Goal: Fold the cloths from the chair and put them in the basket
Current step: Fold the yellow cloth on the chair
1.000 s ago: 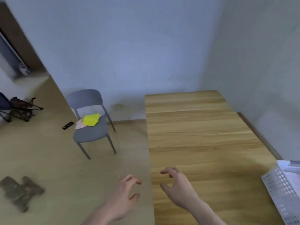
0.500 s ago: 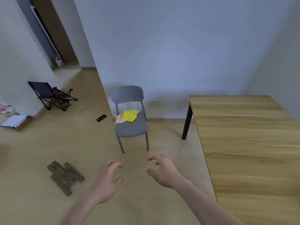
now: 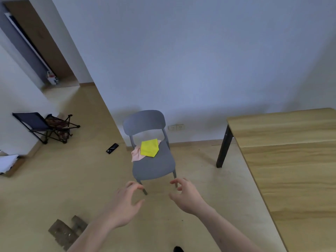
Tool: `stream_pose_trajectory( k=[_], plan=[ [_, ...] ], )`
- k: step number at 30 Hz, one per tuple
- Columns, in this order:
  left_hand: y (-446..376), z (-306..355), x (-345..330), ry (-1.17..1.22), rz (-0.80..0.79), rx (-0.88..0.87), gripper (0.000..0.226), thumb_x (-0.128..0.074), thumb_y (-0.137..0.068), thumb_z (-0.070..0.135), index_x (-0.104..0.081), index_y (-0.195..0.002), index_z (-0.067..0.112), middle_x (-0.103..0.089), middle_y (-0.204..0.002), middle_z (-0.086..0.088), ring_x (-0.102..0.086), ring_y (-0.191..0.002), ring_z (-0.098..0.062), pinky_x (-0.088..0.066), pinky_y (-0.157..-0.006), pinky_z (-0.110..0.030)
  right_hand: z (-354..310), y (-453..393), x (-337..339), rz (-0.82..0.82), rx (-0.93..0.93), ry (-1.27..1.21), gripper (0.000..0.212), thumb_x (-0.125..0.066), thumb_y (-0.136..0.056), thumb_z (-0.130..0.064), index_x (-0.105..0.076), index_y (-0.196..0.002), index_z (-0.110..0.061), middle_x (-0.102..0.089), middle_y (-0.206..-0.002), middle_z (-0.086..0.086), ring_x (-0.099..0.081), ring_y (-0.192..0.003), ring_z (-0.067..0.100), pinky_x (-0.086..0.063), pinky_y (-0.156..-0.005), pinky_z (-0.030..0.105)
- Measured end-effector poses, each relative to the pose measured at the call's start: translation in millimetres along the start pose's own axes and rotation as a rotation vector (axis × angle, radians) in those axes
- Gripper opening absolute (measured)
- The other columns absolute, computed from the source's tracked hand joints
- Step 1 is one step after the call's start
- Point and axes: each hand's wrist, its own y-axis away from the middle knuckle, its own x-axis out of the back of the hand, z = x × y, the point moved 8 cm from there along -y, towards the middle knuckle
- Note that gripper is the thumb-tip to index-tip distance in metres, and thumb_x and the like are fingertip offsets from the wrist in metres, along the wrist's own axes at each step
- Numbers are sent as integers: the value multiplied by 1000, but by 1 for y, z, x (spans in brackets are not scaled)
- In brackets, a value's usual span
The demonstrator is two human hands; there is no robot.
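Reaching forward over the floor, the left hand (image 3: 125,202) is held with fingers loosely curled and nothing in its grasp, and the right hand (image 3: 187,194) is seen just beside it in the same relaxed, empty pose, its fingers bent over open air. Both hands are kept apart from each other and short of the grey chair (image 3: 151,148), whose front legs are partly hidden behind the fingertips. On the back of the chair's seat a yellow cloth (image 3: 149,147) is laid, roughly folded, and under its left side a pink cloth (image 3: 136,155) is spread, with one edge hanging slightly over the seat's left rim. The chair is placed against a pale wall, where a double socket (image 3: 176,127) is mounted low, just right of the backrest. To the right, a wooden table (image 3: 291,160) with a black leg is seen, well apart from the chair. On the floor to the chair's left a small black device (image 3: 112,148) is lying, and farther left a folding camp chair (image 3: 45,127) is set near the wall. Near the left forearm, a brown worn object (image 3: 66,231) is found on the floor; what it is cannot be told.
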Motion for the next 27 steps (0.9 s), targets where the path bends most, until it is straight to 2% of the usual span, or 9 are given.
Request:
stream_pose_trajectory(
  k=[4, 8, 11, 13, 16, 20, 24, 27],
  plan=[
    [-58, -34, 40, 27, 25, 25, 32, -65, -92, 35, -48, -116, 47, -41, -123, 31, -48, -118, -9, -37, -95, -24, -42, -71, -5, -19, 21, 27, 47, -68, -88, -26, -60, -134, -28, -50, -127, -10, -56, -103, 9, -42, -82, 20],
    [-108, -76, 59, 25, -13, 53, 32, -63, -93, 37, -52, -123, 41, -39, -125, 28, -46, -124, -9, -40, -101, -26, -66, -131, -7, -3, 33, 27, 44, -67, -90, -33, -60, -133, -30, -51, -133, -11, -58, -108, 10, -44, -82, 21],
    [-155, -109, 69, 16, -81, 69, 35, -61, -95, 35, -52, -129, 36, -36, -127, 26, -46, -123, -10, -41, -100, -26, -69, -177, -17, 17, -11, 24, 45, -69, -90, -33, -59, -133, -29, -51, -134, -11, -58, -109, 11, -44, -83, 21],
    [-193, -129, 75, -28, -136, 41, 34, -59, -95, 35, -52, -128, 37, -36, -127, 25, -47, -117, -10, -42, -99, -27, -67, -206, -28, 45, -61, 3, 44, -69, -90, -33, -59, -133, -30, -50, -135, -11, -57, -110, 11, -45, -86, 21],
    [-260, -162, 83, -85, -224, -10, 36, -58, -95, 36, -52, -130, 34, -36, -128, 24, -50, -101, -9, -46, -90, -27, -70, -255, -48, 91, -131, -18, 46, -69, -92, -33, -58, -136, -28, -49, -136, -12, -55, -107, 9, -45, -87, 22],
    [-353, -206, 84, -239, -355, -144, 41, -59, -92, 33, -56, -132, 27, -40, -137, 16, -52, -121, -13, -48, -95, -31, -82, -309, -76, 195, -254, -63, 48, -67, -94, -29, -55, -140, -24, -48, -144, -8, -53, -97, 6, -44, -85, 21],
    [-414, -238, 80, -371, -526, -239, 47, -57, -91, 26, -55, -137, 24, -39, -146, 8, -50, -128, -18, -46, -100, -33, -96, -338, -101, 250, -379, -97, 49, -65, -95, -29, -52, -142, -25, -46, -146, -8, -55, -89, 6, -44, -82, 22],
    [-438, -256, 83, -409, -579, -253, 49, -55, -90, 22, -54, -138, 22, -40, -145, 6, -50, -127, -19, -47, -99, -35, -108, -348, -117, 277, -420, -95, 51, -64, -96, -29, -50, -145, -24, -44, -149, -8, -54, -87, 6, -43, -82, 22]
  ],
)
